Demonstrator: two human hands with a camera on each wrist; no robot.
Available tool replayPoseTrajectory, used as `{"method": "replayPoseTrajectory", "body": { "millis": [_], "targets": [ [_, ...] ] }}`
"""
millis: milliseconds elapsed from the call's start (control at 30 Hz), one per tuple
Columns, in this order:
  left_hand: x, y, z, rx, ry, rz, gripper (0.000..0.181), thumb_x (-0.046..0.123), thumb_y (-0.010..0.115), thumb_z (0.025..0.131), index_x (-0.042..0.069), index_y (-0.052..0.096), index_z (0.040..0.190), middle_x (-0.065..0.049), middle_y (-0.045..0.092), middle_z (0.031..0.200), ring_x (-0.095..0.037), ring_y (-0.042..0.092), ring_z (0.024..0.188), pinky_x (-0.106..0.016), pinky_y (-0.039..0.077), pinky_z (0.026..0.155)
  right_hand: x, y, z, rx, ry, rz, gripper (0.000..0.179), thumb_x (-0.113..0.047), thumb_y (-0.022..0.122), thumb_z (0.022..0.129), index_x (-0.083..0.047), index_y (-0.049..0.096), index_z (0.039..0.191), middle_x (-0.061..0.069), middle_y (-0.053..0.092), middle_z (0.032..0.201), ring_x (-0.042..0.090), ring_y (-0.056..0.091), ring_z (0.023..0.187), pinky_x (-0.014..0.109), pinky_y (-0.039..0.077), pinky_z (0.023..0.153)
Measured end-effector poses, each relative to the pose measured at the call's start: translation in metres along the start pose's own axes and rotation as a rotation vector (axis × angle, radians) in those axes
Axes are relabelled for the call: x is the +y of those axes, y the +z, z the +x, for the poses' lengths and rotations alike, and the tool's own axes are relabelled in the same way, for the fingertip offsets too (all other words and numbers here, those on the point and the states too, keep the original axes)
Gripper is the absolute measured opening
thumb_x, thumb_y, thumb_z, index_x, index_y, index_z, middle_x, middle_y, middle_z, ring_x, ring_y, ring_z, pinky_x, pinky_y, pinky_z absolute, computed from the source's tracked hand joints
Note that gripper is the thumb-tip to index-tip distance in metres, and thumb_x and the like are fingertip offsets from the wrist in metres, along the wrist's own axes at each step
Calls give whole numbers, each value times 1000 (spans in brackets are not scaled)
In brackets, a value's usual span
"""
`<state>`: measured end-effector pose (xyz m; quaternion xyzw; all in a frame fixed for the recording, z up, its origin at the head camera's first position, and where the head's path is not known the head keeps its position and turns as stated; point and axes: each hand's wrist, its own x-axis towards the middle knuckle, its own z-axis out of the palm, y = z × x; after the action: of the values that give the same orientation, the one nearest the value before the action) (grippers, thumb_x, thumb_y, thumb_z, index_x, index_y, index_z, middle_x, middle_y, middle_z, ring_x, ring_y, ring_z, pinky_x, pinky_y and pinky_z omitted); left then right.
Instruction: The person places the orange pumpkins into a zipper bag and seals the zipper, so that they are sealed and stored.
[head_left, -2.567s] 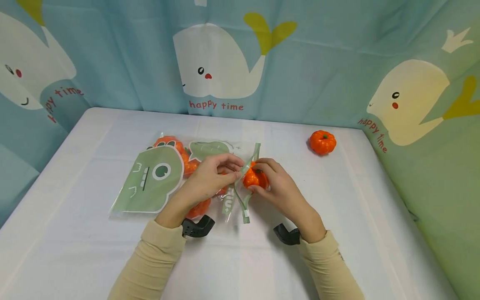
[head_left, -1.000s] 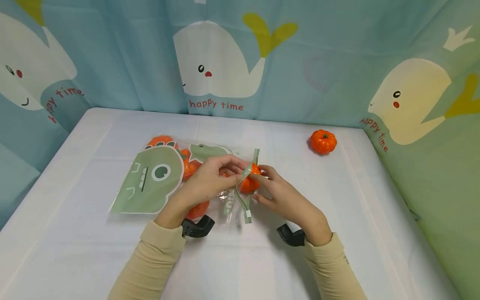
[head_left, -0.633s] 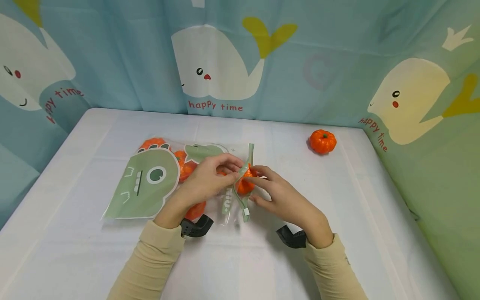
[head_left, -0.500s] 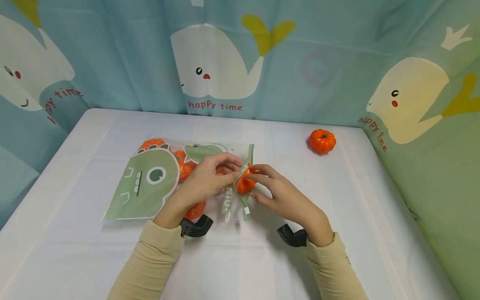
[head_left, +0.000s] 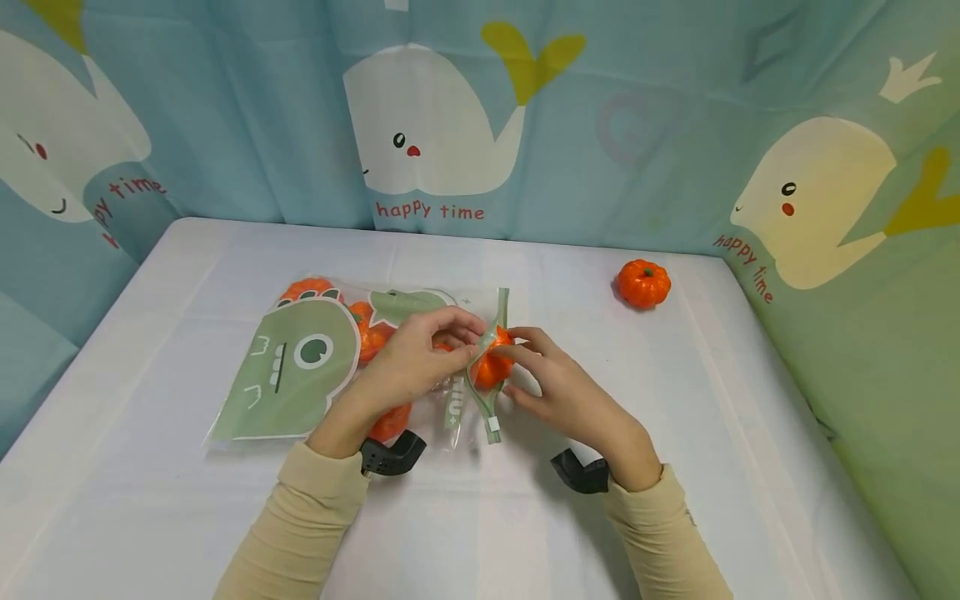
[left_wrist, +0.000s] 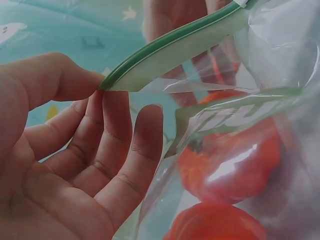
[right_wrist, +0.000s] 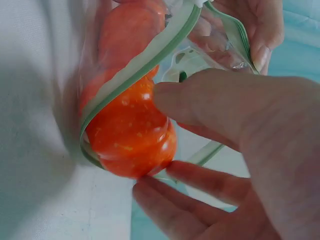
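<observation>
A clear zip bag (head_left: 442, 300) with green monster prints lies on the table, several small orange toy pumpkins showing through its film. My left hand (head_left: 416, 354) pinches one lip of the mouth, thumb against the green zip strip (left_wrist: 165, 47), the other fingers spread below. At the parted mouth sits another orange toy pumpkin (right_wrist: 130, 135), partly within the zip edges. My right hand (head_left: 558, 383) holds it from outside, thumb on one side and fingertips (right_wrist: 150, 192) on the other. The white zip slider (head_left: 492, 423) is at the near end of the strip.
One more orange toy pumpkin (head_left: 642, 284) stands at the back right of the white table (head_left: 712, 433). A blue-green curtain (head_left: 645, 108) with whale prints hangs behind the table and along its sides.
The pumpkin in my right hand has moved left, from just outside the bag's mouth to partly inside it. The bag has shifted slightly left. My left hand keeps its pinch on the lip.
</observation>
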<state>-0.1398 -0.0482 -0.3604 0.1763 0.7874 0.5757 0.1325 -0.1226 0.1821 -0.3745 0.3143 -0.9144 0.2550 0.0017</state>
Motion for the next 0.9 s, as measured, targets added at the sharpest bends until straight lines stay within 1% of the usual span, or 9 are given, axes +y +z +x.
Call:
{"method": "replayPoseTrajectory", "body": {
  "millis": [100,200,333,467,567,667,767,833,900],
  "targets": [
    [0,0,0,3,8,-2,23,14,65,94,15,65,117,-4,66,108,-19,63,101,-33,54,83,1,2,2,44,-4,-1,42,-9,74,87,-7,60,127,14,50,138,26,61,117,41,54,97],
    [0,1,1,-6,15,-3,23,15,66,94,15,65,117,-4,66,108,-19,63,101,-32,54,84,5,8,4,75,28,-7,50,-11,77,86,-3,56,131,15,51,137,28,61,118,41,52,100],
    [0,3,1,-26,26,-5,22,15,66,94,15,66,116,-3,66,108,-18,62,101,-33,54,85,10,18,7,98,62,-19,60,-16,81,83,-2,53,134,15,52,134,30,61,116,42,52,101],
    [-1,3,2,-25,28,-9,21,15,66,94,16,66,116,-3,67,107,-18,62,101,-34,54,86,13,25,9,144,30,-56,62,-16,83,80,-3,53,132,16,55,129,30,62,110,42,53,98],
    [-1,3,2,-23,29,-9,21,15,66,94,16,66,116,-3,67,107,-18,62,101,-33,54,85,13,25,9,167,-6,-92,61,-13,83,79,-2,54,131,15,56,128,29,62,110,41,54,97],
    [-2,2,2,-24,18,-12,21,16,66,95,16,66,116,-3,66,107,-19,62,100,-30,54,76,11,21,9,175,-44,-104,58,-11,83,78,-2,56,129,15,57,129,29,61,113,40,53,98],
    [-3,2,2,-22,8,-17,21,15,65,95,16,66,116,-4,66,108,-20,61,100,-28,54,73,8,16,8,179,-75,-107,55,-12,82,79,0,57,127,15,57,131,29,60,117,39,53,99],
    [-2,2,2,-18,7,-20,21,14,65,95,16,66,116,-4,66,107,-20,61,100,-29,54,74,5,13,7,180,-88,-104,55,-13,82,80,-1,58,127,14,57,132,28,60,118,38,53,100],
    [-2,1,2,-15,14,-24,22,13,65,95,15,66,116,-4,66,108,-20,61,101,-31,54,81,2,9,6,182,-84,-97,54,-13,81,80,-1,58,128,12,57,133,27,60,119,38,52,101]
  ]
}}
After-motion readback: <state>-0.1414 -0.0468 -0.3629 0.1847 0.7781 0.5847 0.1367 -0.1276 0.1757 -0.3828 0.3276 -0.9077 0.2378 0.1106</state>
